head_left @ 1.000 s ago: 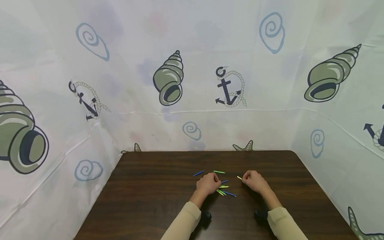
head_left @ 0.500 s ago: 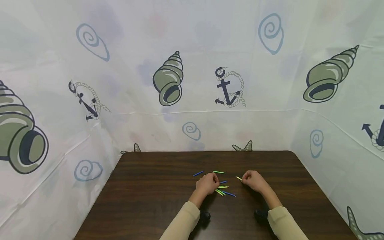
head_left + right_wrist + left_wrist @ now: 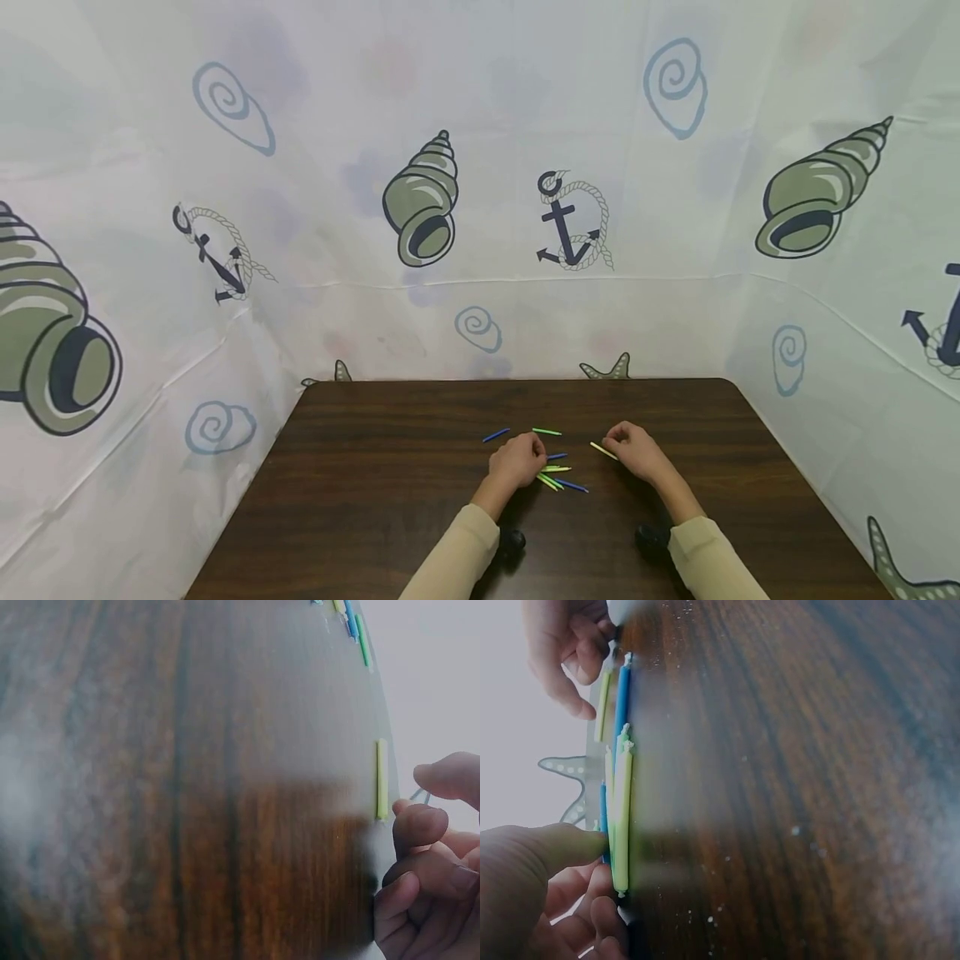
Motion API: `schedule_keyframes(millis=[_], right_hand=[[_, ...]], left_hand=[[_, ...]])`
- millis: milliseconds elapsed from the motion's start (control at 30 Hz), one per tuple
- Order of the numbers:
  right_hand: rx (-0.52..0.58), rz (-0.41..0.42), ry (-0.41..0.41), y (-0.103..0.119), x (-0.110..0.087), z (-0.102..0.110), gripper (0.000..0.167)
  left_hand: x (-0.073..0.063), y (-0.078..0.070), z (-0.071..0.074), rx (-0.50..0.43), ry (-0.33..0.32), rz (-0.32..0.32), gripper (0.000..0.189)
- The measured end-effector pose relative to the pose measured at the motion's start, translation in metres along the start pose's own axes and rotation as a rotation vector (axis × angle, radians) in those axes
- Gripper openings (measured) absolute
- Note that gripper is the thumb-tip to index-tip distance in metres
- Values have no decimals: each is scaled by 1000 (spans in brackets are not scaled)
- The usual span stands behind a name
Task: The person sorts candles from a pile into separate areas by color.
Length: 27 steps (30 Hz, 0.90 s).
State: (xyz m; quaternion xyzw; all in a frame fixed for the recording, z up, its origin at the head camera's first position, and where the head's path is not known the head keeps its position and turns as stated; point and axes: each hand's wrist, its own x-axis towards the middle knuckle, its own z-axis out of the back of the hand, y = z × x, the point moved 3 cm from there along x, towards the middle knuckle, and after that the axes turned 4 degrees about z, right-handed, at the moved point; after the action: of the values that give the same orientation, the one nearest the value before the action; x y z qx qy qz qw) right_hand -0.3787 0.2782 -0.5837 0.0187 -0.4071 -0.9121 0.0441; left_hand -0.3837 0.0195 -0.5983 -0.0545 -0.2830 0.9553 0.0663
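My left hand is at the left end of a loose group of thin candles, its thumb and finger pinching a short blue candle. Beside those fingers lie yellow-green candles and a longer blue candle. My right hand hovers just over a pale yellow candle that lies on the table. In the right wrist view, thumb and forefinger stand apart, with the yellow candle outside them.
Further back lie a blue candle and a green candle. The dark wooden table meets a white cloth backdrop printed with shells and anchors. A dark round device sits at the left wrist.
The right hand has let go of the yellow candle and lifted slightly; more of the candle shows now. The left hand has hardly moved.
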Motion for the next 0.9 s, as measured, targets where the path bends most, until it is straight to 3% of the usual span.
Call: schedule_keyframes(millis=[100,433,667,800,900], right_hand=[[5,-2,0,-1,0,-1,25],[-22,0,6,0,0,-2,25],[-56,-15,0,-2,0,-3,26],[-76,-19,3,-3,0,-3,28],[-81,-25,1,-3,0,-2,29]], left_hand=[[12,11,-11,-15,3,-7,8],[13,15,-11,-37,17,4,9],[-9,1,13,-125,9,-30,10],[-10,3,15,-141,-27,-46,12],[-12,1,19,-171,-45,-17,11]])
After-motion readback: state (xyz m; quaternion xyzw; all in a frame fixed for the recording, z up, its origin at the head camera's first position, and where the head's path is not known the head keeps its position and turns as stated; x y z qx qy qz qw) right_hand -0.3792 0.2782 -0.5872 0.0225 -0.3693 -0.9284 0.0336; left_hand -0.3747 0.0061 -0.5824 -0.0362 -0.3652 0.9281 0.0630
